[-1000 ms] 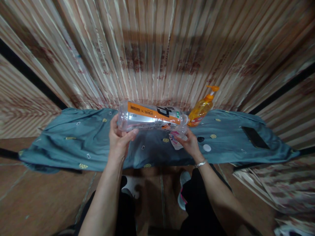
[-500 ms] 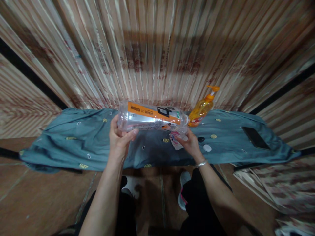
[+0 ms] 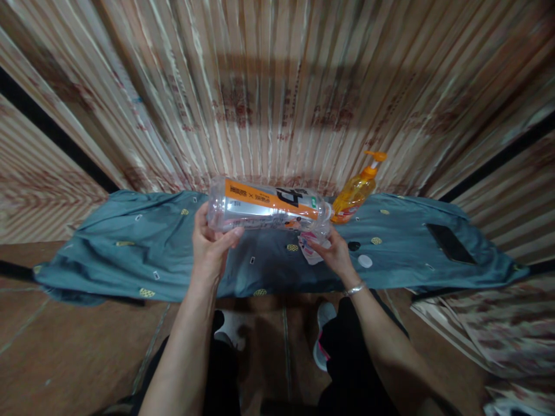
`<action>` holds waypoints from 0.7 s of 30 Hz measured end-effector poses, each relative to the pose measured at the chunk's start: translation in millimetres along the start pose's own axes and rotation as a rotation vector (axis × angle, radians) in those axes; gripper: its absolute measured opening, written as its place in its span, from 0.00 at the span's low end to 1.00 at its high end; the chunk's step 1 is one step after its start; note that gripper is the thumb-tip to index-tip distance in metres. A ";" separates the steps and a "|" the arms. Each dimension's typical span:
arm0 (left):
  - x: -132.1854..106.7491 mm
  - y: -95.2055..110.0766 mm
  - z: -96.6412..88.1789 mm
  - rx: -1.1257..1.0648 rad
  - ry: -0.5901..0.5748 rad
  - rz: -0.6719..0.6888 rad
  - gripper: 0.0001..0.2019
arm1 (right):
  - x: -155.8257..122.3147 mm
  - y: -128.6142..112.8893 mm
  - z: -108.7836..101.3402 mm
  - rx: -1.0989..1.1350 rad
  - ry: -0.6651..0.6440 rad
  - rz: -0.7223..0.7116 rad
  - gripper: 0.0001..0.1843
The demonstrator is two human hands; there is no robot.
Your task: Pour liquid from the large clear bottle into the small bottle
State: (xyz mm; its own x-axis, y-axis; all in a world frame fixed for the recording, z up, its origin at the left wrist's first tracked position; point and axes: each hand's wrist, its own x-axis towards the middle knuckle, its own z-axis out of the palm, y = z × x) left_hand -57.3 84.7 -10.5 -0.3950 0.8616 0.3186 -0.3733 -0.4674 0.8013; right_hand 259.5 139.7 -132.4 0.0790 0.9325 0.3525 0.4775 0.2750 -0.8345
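Note:
A large clear plastic bottle [image 3: 269, 205] with an orange and silver label lies nearly level above the cloth, its neck to the right. My left hand [image 3: 210, 245] is closed around its base end, thumb along the near side. Just under the neck, my right hand [image 3: 333, 251] pinches a small clear plastic container [image 3: 319, 230]; its exact kind is hard to make out. Below the right fingers rests a crumpled white and pink packet [image 3: 313, 254]. Behind the bottle's neck stands an orange pump bottle [image 3: 354, 193], which looks tilted.
A teal patterned cloth [image 3: 130, 248] covers the narrow bench. On its right part lie a white round cap [image 3: 365, 261], a small black object [image 3: 354, 246] and a black phone [image 3: 450, 242]. Striped curtain [image 3: 277, 86] hangs behind, with dark poles [image 3: 56, 127] at the sides.

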 end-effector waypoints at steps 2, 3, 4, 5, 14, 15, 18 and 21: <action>0.1 -1.2 -0.3 -0.007 0.010 -0.005 0.35 | -0.1 0.0 0.6 -0.001 -0.001 0.005 0.29; 0.1 -1.7 -0.3 -0.009 0.010 -0.006 0.36 | -0.2 -0.1 0.8 -0.001 -0.001 0.006 0.29; 0.2 -2.0 -0.3 -0.012 0.010 -0.006 0.35 | -0.2 -0.1 1.0 0.001 -0.001 0.006 0.29; 0.2 -2.1 -0.2 -0.014 0.009 -0.006 0.35 | -0.2 -0.2 1.1 0.005 0.000 0.004 0.29; 0.4 1.5 1.4 -0.001 -0.006 0.004 0.32 | -1.3 -2.3 1.3 0.029 0.003 0.001 0.29; 0.4 1.4 1.1 0.000 -0.010 0.004 0.32 | -1.3 -2.3 1.4 0.028 0.003 0.000 0.29; 0.5 0.4 -0.4 0.001 -0.015 0.008 0.32 | -1.2 -1.6 1.6 0.030 0.002 -0.002 0.29; 0.9 -0.3 -1.5 0.009 -0.015 0.013 0.32 | -1.0 -0.9 2.1 0.039 0.005 0.001 0.31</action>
State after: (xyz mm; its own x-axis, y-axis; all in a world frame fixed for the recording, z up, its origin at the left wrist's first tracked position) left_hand -58.9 85.3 -11.2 -0.3875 0.8583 0.3364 -0.3607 -0.4769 0.8015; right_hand 257.2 139.0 -132.9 0.0839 0.9314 0.3542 0.4434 0.2834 -0.8503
